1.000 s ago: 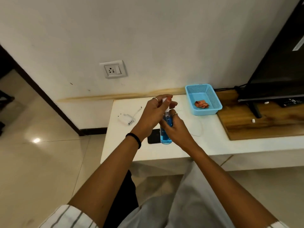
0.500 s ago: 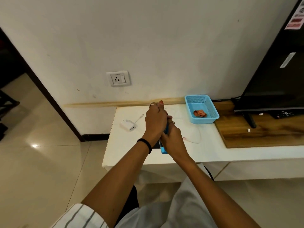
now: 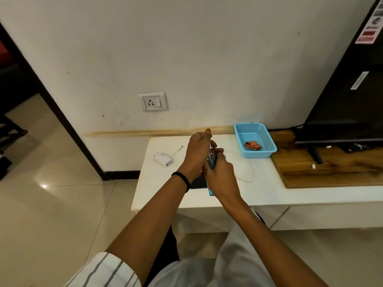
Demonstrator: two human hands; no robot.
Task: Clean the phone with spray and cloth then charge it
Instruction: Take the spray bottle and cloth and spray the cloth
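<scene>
Landmark: the blue basket [image 3: 267, 151] on the white table [image 3: 261, 191]; every place below is told from it.
Step in hand: I judge I am readying the spray bottle [image 3: 211, 162], most likely working its cap or nozzle, before wetting the phone.
Right hand [image 3: 222, 178]: fingers wrapped round the body of the spray bottle, holding it upright, left of the basket and nearer to me.
Left hand [image 3: 196, 154]: fingers curled in narrow at the top of the bottle; whether they pinch the cap or only rest on it I cannot tell, since the hand hides the nozzle.
Phone [image 3: 198, 183]: flat on the table, left of the basket and nearer me, mostly hidden under my wrists; only a dark edge shows.
Cloth [image 3: 252, 145]: crumpled orange, lying inside the basket, untouched.
Charger [image 3: 163, 160]: white, with its cable, on the table well left of the basket, below the wall socket [image 3: 153, 101].
Doing it well: keep the right-hand grip firm so the bottle does not twist, point the nozzle down at the phone and away from the charger and socket, and use a light mist only.
Risk: too much liquid could run into the phone's ports before charging.
</scene>
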